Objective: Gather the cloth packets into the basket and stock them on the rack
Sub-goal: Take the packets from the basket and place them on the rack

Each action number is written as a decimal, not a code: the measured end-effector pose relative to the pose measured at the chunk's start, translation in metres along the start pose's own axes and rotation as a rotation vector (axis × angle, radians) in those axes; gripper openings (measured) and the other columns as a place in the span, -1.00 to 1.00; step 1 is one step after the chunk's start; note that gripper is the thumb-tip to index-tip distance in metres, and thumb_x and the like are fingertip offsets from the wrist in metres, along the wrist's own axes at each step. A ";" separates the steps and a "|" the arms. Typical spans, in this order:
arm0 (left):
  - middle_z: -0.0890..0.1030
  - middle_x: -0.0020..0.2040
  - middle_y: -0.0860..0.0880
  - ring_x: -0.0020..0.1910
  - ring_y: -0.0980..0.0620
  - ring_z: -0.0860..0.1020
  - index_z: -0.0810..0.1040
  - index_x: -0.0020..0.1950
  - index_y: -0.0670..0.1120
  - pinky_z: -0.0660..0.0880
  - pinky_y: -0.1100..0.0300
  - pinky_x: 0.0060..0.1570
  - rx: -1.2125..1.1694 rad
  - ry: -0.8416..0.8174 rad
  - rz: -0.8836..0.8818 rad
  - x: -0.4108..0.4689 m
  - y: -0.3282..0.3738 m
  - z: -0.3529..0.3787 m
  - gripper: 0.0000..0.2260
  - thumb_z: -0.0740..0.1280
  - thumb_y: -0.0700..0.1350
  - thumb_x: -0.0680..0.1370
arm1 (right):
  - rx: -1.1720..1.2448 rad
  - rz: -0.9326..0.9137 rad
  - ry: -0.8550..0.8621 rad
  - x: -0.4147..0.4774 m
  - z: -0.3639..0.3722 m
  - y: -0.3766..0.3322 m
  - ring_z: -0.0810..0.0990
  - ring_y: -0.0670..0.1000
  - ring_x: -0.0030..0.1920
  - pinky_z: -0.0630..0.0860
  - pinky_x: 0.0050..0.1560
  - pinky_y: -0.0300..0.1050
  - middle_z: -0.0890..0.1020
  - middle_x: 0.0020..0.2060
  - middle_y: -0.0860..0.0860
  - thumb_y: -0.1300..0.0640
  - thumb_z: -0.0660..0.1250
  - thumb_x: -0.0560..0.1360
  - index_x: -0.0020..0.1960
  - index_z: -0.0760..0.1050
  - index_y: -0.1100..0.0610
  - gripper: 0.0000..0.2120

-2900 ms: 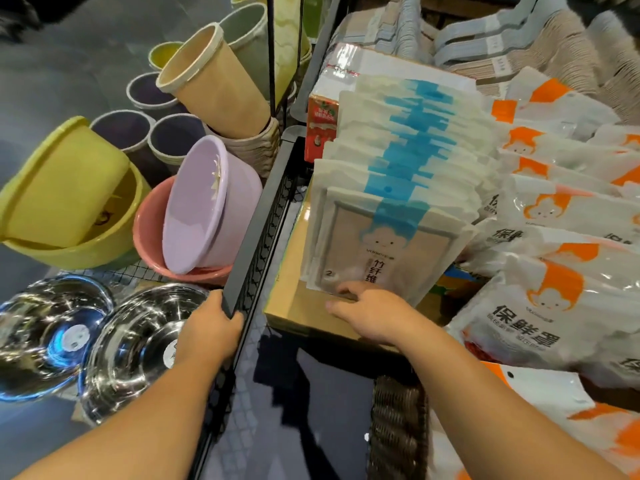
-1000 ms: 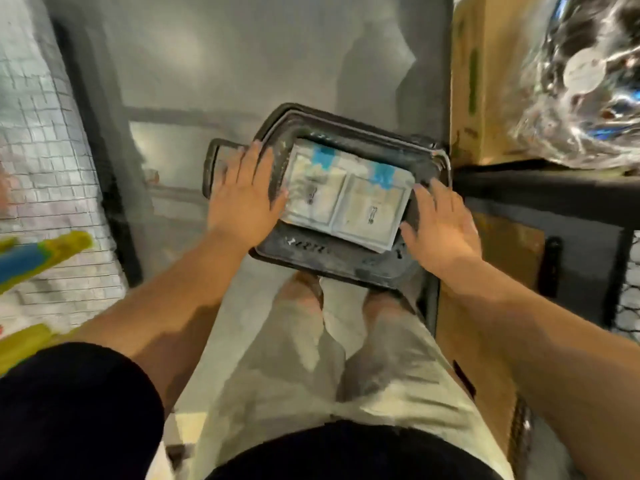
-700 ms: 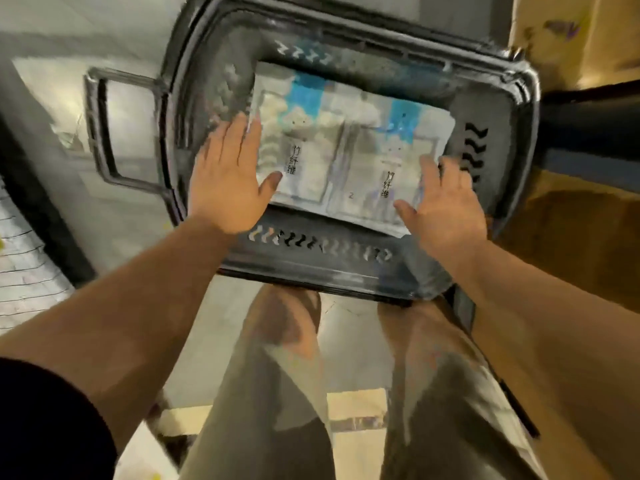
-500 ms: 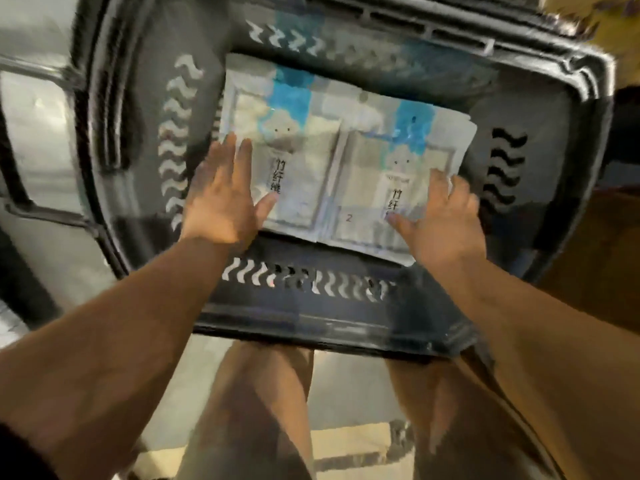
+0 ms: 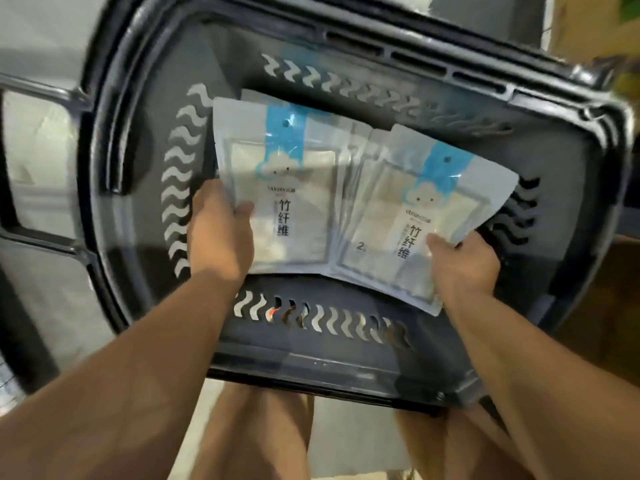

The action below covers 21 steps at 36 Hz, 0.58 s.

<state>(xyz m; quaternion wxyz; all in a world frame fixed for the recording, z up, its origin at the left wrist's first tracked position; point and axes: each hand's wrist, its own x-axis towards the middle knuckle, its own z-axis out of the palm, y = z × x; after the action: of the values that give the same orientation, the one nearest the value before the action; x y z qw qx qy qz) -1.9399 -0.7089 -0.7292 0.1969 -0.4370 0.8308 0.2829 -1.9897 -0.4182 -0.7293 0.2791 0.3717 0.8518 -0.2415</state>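
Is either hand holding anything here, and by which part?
Both. The left hand grips the left packets at their lower left edge, thumb on front; the right hand grips the right packets at their lower right edge, inside the basket.

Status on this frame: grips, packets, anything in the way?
Left grip holds left packet stack. Right grip holds right packet stack. Both stacks inside the basket. No obstruction seen over them.

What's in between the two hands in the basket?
Head view: just cloth packets. The left hand holds the left stack, the right hand the right stack, side by side.
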 end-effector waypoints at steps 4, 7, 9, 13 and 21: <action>0.49 -0.20 -0.10 -0.14 -0.22 0.50 0.29 0.22 -0.08 0.36 -0.01 -0.15 0.066 -0.059 0.074 -0.032 0.006 -0.034 -0.85 0.15 -0.08 0.69 | -0.028 -0.115 -0.042 -0.028 -0.036 -0.009 0.57 0.09 0.08 0.48 0.12 -0.06 0.61 0.07 0.02 -0.01 0.27 0.65 0.27 0.52 0.14 -0.70; 0.56 -0.12 -0.25 -0.07 -0.34 0.54 0.32 0.30 -0.12 0.46 -0.12 -0.09 0.045 -0.082 0.104 -0.056 0.009 -0.066 -0.79 0.15 -0.10 0.69 | -0.082 -0.184 -0.119 -0.062 -0.072 -0.017 0.56 0.16 0.05 0.39 -0.04 -0.07 0.57 -0.01 0.07 -0.03 0.17 0.69 0.27 0.45 0.17 -0.70; 0.60 0.02 -0.34 0.00 -0.41 0.55 0.32 0.34 -0.14 0.49 -0.17 -0.02 -0.013 -0.094 0.078 -0.074 0.016 -0.089 -0.75 0.17 -0.09 0.69 | -0.048 -0.209 -0.152 -0.087 -0.099 -0.023 0.58 0.14 0.05 0.45 -0.03 -0.05 0.61 0.02 0.07 -0.04 0.17 0.69 0.22 0.46 0.14 -0.73; 0.59 0.10 -0.37 0.05 -0.42 0.55 0.35 0.36 -0.19 0.47 -0.14 -0.03 -0.117 -0.066 0.036 -0.115 0.037 -0.140 -0.71 0.22 -0.11 0.67 | 0.072 -0.217 -0.202 -0.140 -0.159 -0.048 0.54 -0.14 -0.14 0.41 -0.24 -0.32 0.57 -0.13 -0.18 -0.01 0.21 0.68 0.09 0.44 -0.02 -0.91; 0.47 0.03 -0.08 0.02 -0.18 0.54 0.34 0.23 -0.10 0.50 -0.02 0.00 -0.375 -0.071 0.070 -0.206 0.106 -0.262 -0.83 0.23 -0.13 0.67 | 0.178 -0.381 -0.193 -0.248 -0.286 -0.111 0.63 -0.09 -0.08 0.59 -0.11 -0.06 0.64 -0.12 -0.14 -0.01 0.26 0.65 -0.08 0.45 -0.06 -0.87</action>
<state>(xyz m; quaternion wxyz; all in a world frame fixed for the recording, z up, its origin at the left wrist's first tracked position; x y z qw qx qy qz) -1.9379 -0.7014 -0.3797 0.1310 -0.4269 0.7706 0.4547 -2.0191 -0.4324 -0.3365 0.2748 0.2025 0.8512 -0.3987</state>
